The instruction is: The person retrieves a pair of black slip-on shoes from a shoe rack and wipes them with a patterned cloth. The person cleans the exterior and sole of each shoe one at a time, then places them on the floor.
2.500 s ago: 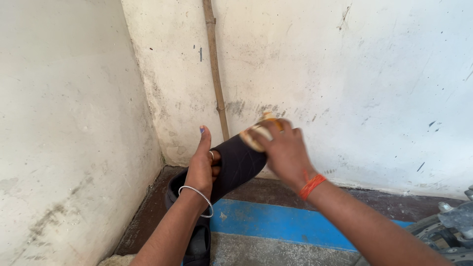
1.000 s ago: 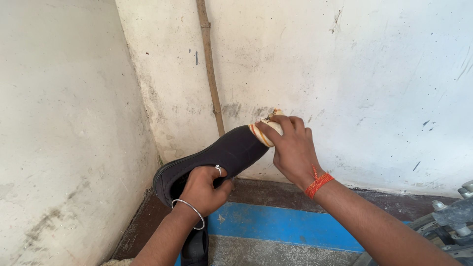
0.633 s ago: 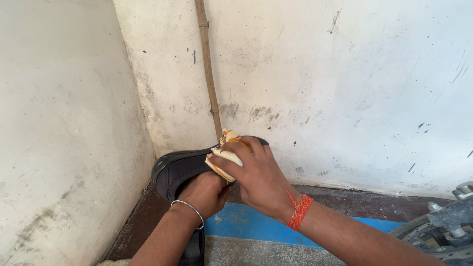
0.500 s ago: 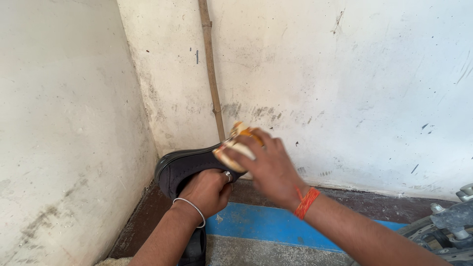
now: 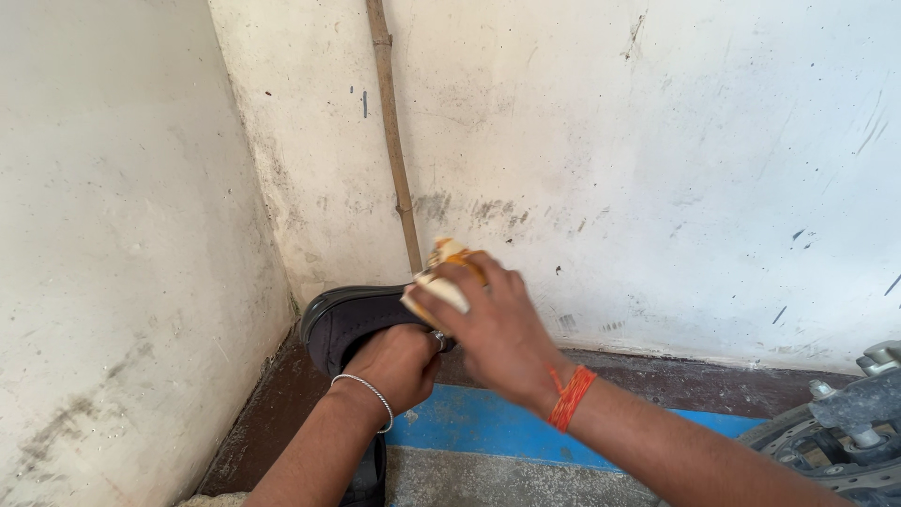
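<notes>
Shoe (image 5: 352, 319) now sits lower in the wall corner vs a sec ago; left hand (image 5: 399, 361) closed under it, right hand (image 5: 493, 324) clutching cloth (image 5: 441, 277), rubbing w/ it over the top.

A single head-worn view looks steeply down and forward into a wall corner (image 5: 272, 188), close above the hands at lower centre; floor (image 5: 488, 474) fills the bottom edge.

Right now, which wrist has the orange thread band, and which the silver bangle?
The orange thread band is on the right hand, which holds the cloth. The silver bangle is on the left hand, gripping the black shoe.
</notes>
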